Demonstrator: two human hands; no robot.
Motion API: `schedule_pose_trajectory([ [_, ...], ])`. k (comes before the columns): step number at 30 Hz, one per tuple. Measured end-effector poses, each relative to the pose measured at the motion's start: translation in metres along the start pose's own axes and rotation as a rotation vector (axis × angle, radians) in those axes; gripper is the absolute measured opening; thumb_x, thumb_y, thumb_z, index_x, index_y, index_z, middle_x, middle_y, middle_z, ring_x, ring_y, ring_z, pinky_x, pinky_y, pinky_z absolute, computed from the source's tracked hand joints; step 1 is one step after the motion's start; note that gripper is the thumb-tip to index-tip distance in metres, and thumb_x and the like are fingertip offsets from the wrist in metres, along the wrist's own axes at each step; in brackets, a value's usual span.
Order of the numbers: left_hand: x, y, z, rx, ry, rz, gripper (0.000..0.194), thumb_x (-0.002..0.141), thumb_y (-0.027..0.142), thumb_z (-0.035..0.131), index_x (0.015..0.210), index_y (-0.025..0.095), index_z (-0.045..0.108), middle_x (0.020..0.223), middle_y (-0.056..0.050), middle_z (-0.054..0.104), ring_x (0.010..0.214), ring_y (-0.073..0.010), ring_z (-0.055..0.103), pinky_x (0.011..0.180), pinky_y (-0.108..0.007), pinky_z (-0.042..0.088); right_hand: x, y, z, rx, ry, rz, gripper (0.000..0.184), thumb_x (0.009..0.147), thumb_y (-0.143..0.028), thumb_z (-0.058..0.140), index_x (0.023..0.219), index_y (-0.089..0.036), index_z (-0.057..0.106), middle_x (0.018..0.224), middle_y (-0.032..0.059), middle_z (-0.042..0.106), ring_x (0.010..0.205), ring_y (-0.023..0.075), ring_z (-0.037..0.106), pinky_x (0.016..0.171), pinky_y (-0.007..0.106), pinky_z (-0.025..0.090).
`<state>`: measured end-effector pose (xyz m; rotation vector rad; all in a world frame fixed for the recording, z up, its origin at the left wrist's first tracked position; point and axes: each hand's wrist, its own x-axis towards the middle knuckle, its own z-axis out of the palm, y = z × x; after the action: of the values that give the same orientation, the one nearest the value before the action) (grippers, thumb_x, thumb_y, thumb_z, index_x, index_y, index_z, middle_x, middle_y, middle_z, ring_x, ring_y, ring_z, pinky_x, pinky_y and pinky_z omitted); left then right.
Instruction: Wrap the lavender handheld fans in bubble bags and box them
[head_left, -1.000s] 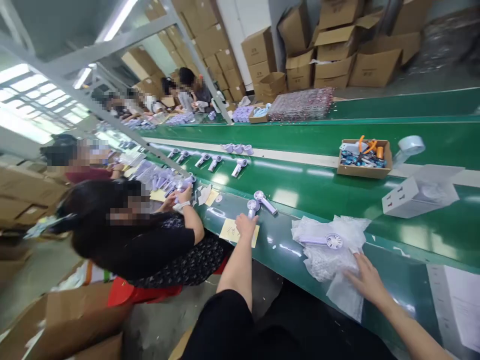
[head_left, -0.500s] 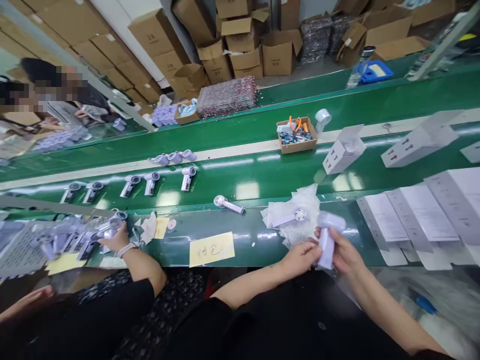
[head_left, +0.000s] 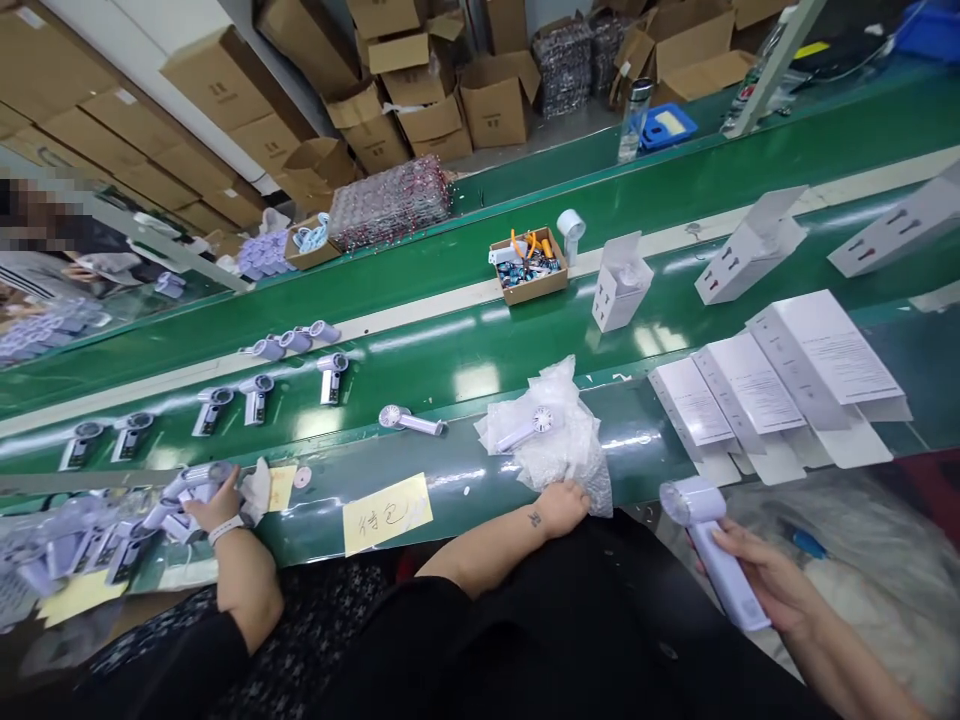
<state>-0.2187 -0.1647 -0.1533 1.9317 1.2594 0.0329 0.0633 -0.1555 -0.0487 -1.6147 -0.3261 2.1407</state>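
My right hand (head_left: 761,575) is wrapped round the handle of a lilac handheld fan (head_left: 724,565), held tilted off the table's front edge at the right. At the near edge of the bench, my left hand (head_left: 568,508) has its fingers curled on the lower part of a pile of clear bubble-wrap bags (head_left: 559,455). A second lilac fan (head_left: 529,428) lies on that pile. Farther left, another handheld fan (head_left: 411,420) rests alone on the bench.
White cartons (head_left: 757,395) lie at the right, and upright open boxes (head_left: 622,290) stand on the green belt. A small carton of tools (head_left: 531,280) is behind. A co-worker's hand (head_left: 217,505) touches fans at the left, beyond a yellow handwritten note (head_left: 386,515).
My right hand has carried the fan right and toward me, away from my left hand. My left hand has moved onto the bubble-wrap bags. The view has shifted right.
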Motion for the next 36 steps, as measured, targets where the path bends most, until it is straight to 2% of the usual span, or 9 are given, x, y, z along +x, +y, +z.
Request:
schedule_pose_trajectory([
  [5, 0.017, 0.042, -0.022, -0.44, 0.187, -0.149, 0.021, 0.085, 0.028, 0.048, 0.089, 0.018, 0.067, 0.091, -0.004, 0.068, 0.085, -0.0178, 0.06, 0.081, -0.03, 0.046, 0.001, -0.003, 0.016, -0.013, -0.232, 0.06, 0.051, 0.061, -0.024, 0.077, 0.107, -0.027, 0.058, 0.082, 0.0011, 0.065, 0.074, 0.0195, 0.065, 0.063, 0.031, 0.056],
  [8, 0.03, 0.065, -0.034, -0.912, 0.284, -0.233, 0.019, 0.08, 0.03, 0.055, 0.082, 0.015, 0.065, 0.073, -0.001, 0.064, 0.065, -0.012, 0.056, 0.065, -0.024, 0.044, 0.004, -0.015, 0.035, -0.051, -0.382, 0.005, 0.052, 0.061, -0.024, 0.077, 0.109, -0.025, 0.057, 0.079, 0.0003, 0.063, 0.068, 0.0169, 0.061, 0.057, 0.029, 0.052],
  [12, 0.029, 0.079, -0.046, -1.274, 0.458, -0.289, 0.023, 0.076, 0.036, 0.058, 0.073, 0.014, 0.057, 0.058, 0.004, 0.049, 0.05, -0.0072, 0.041, 0.054, -0.021, 0.036, 0.007, -0.019, 0.042, -0.182, -0.319, -0.035, 0.031, 0.068, -0.028, 0.073, 0.095, -0.02, 0.06, 0.076, -0.0012, 0.059, 0.064, 0.0123, 0.057, 0.066, 0.029, 0.051],
  [15, 0.02, 0.085, -0.054, -1.073, 0.485, -0.079, 0.02, 0.078, 0.034, 0.056, 0.075, 0.015, 0.056, 0.065, 0.001, 0.052, 0.061, -0.0102, 0.047, 0.061, -0.023, 0.039, 0.007, -0.015, 0.039, -0.332, -0.235, -0.179, 0.028, 0.069, -0.029, 0.072, 0.092, -0.021, 0.057, 0.08, -0.0022, 0.06, 0.073, 0.0138, 0.057, 0.07, 0.028, 0.048],
  [21, 0.006, 0.087, -0.06, -0.233, 0.503, 0.302, 0.016, 0.083, 0.023, 0.043, 0.081, 0.016, 0.058, 0.078, -0.008, 0.057, 0.082, -0.0193, 0.052, 0.08, -0.034, 0.041, 0.01, -0.007, 0.041, -0.515, -0.173, -0.366, 0.034, 0.069, -0.029, 0.07, 0.096, -0.022, 0.05, 0.091, 0.0005, 0.061, 0.088, 0.019, 0.058, 0.077, 0.031, 0.046],
  [26, 0.016, 0.089, -0.06, -0.382, 0.55, 0.076, 0.017, 0.087, 0.024, 0.04, 0.083, 0.017, 0.055, 0.078, -0.005, 0.058, 0.075, -0.0164, 0.054, 0.071, -0.029, 0.044, 0.009, -0.009, 0.045, -0.78, 0.056, -0.584, 0.045, 0.069, -0.031, 0.067, 0.105, -0.024, 0.039, 0.085, 0.0001, 0.058, 0.076, 0.0193, 0.058, 0.074, 0.035, 0.045],
  [29, 0.017, 0.094, -0.058, -0.334, 0.649, 0.142, 0.017, 0.087, 0.023, 0.04, 0.082, 0.017, 0.054, 0.076, -0.006, 0.056, 0.075, -0.0168, 0.052, 0.071, -0.03, 0.043, 0.008, -0.012, 0.048, -0.902, 0.158, -0.649, 0.046, 0.067, -0.031, 0.067, 0.102, -0.023, 0.039, 0.085, 0.0013, 0.056, 0.076, 0.0207, 0.057, 0.073, 0.037, 0.045],
  [34, -0.003, 0.084, -0.048, 0.224, 0.529, 0.606, 0.018, 0.082, 0.018, 0.041, 0.092, 0.015, 0.056, 0.075, -0.007, 0.052, 0.074, -0.0199, 0.047, 0.069, -0.034, 0.042, 0.015, -0.004, 0.052, -0.596, 0.038, -0.553, 0.061, 0.058, -0.023, 0.075, 0.108, -0.025, 0.041, 0.106, 0.0034, 0.058, 0.09, 0.0217, 0.06, 0.079, 0.036, 0.047],
  [36, -0.007, 0.08, -0.047, 0.259, 0.508, 0.582, 0.018, 0.084, 0.018, 0.041, 0.093, 0.014, 0.056, 0.077, -0.007, 0.052, 0.075, -0.0199, 0.047, 0.069, -0.034, 0.043, 0.019, -0.002, 0.053, -0.355, -0.06, -0.448, 0.07, 0.057, -0.019, 0.077, 0.115, -0.028, 0.039, 0.114, 0.0018, 0.058, 0.092, 0.0191, 0.061, 0.077, 0.033, 0.05],
])
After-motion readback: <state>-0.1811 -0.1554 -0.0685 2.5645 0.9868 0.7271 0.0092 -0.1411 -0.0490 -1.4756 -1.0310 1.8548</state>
